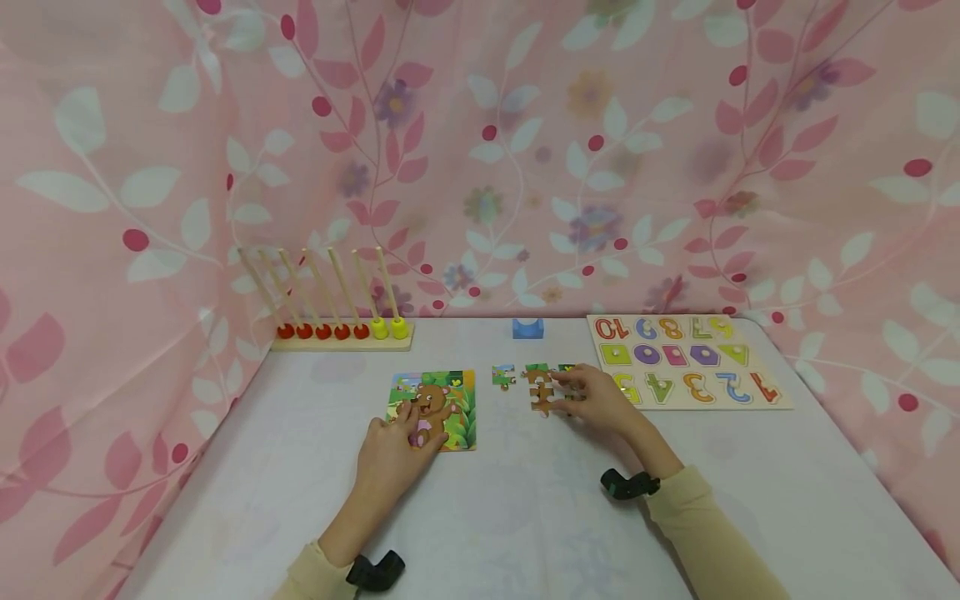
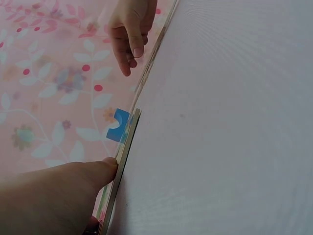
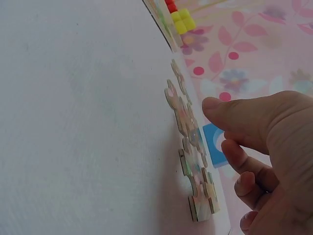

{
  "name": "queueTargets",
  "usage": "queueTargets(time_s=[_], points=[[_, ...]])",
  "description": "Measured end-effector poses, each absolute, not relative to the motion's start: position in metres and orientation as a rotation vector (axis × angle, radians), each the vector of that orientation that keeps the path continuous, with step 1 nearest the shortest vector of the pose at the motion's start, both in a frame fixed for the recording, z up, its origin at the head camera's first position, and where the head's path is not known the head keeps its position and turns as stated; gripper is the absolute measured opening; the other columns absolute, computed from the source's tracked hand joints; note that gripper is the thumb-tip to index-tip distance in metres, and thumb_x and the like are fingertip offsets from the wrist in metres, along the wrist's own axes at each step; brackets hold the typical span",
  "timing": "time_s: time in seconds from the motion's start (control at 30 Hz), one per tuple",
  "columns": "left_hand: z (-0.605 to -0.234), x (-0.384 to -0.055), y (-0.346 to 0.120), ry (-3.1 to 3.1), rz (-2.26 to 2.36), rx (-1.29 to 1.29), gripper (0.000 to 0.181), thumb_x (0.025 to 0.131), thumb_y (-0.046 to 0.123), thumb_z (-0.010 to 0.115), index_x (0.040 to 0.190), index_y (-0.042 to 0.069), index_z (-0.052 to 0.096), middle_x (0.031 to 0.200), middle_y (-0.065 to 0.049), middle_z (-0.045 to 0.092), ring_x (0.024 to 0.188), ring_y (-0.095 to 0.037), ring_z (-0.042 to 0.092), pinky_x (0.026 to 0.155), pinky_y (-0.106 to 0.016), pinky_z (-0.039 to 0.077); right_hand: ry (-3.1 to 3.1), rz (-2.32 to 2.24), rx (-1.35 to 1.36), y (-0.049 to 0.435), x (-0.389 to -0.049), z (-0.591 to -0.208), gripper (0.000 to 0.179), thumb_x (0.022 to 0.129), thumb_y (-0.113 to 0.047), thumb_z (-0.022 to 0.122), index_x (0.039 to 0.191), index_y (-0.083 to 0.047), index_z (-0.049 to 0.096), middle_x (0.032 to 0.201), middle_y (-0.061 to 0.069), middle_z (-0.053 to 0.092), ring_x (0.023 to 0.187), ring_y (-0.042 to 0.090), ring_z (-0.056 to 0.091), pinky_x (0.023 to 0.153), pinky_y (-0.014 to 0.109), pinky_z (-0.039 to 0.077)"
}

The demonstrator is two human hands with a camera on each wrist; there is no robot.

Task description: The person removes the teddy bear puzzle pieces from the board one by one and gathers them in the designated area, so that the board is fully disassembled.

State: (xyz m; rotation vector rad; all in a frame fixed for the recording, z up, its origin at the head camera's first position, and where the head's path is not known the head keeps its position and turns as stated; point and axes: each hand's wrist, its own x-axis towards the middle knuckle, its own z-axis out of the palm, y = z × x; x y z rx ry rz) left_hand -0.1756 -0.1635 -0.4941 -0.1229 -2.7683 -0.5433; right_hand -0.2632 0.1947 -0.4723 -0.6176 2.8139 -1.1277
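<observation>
A square bear puzzle (image 1: pixel 461 417) lies flat on the table, its picture in place. My left hand (image 1: pixel 393 458) rests on its lower left part, fingers on the bear and thumb at the near edge. Seen from the left wrist, the thumb (image 2: pixel 105 171) sits on the board's edge. To the right lie several loose puzzle pieces (image 1: pixel 540 392), with brown bear parts and green bits. My right hand (image 1: pixel 596 404) hovers over the right-hand pieces, partly hiding them. In the right wrist view, its thumb and fingers are bent and apart above the pieces (image 3: pixel 198 176), with nothing between them.
A wooden counting stand (image 1: pixel 345 342) with upright rods and red and yellow beads stands at the back left. A small blue arch block (image 1: pixel 528 330) is at the back middle. A number and shape board (image 1: pixel 678 383) lies at the right, partly behind the right hand.
</observation>
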Motion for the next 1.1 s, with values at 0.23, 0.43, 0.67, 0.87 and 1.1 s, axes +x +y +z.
queueTargets(time_s=[0.23,0.43,0.67,0.87,1.1], points=[[-0.495,-0.176,-0.164,-2.785,-0.552,-0.102,0.07,0.087,0.054,0.084,0.13,-0.001,0.074,0.136,-0.023,0.069,0.082,-0.038,0.059,0.069,-0.047,0.053,2.843,-1.162,-0.577,0.187,-0.269,-0.47,0.044,0.094,-0.017,0.082,0.135,-0.002,0.071,0.13,0.017,0.071,0.108,0.031,0.062,0.09,0.046,0.051],[-0.496,-0.176,-0.165,-2.79,-0.545,-0.103,0.072,0.087,0.055,0.083,0.131,-0.001,0.074,0.136,-0.023,0.069,0.081,-0.037,0.059,0.067,-0.045,0.052,2.843,-1.181,-0.596,0.186,-0.289,-0.471,0.04,0.098,-0.012,0.077,0.134,0.001,0.07,0.132,0.02,0.07,0.111,0.035,0.063,0.095,0.051,0.053],[-0.496,-0.177,-0.165,-2.792,-0.547,-0.109,0.071,0.088,0.056,0.082,0.131,0.0,0.074,0.137,-0.022,0.069,0.082,-0.037,0.06,0.069,-0.045,0.053,2.823,-0.999,-0.622,0.189,-0.314,-0.47,0.039,0.098,-0.014,0.076,0.133,0.002,0.071,0.129,0.019,0.07,0.118,0.036,0.063,0.105,0.055,0.05],[-0.496,-0.177,-0.165,-2.788,-0.545,-0.111,0.071,0.087,0.055,0.083,0.131,0.0,0.074,0.136,-0.022,0.07,0.081,-0.036,0.059,0.068,-0.045,0.053,2.793,-0.892,-0.72,0.19,-0.325,-0.469,0.036,0.097,-0.017,0.078,0.128,0.001,0.074,0.124,0.017,0.072,0.121,0.038,0.063,0.109,0.056,0.048],[-0.497,-0.177,-0.166,-2.781,-0.547,-0.115,0.07,0.087,0.055,0.083,0.13,-0.001,0.074,0.136,-0.022,0.07,0.08,-0.036,0.059,0.068,-0.044,0.053,2.807,-0.81,-0.734,0.188,-0.325,-0.466,0.036,0.098,-0.022,0.077,0.127,-0.002,0.076,0.126,0.017,0.071,0.122,0.039,0.056,0.109,0.058,0.043]])
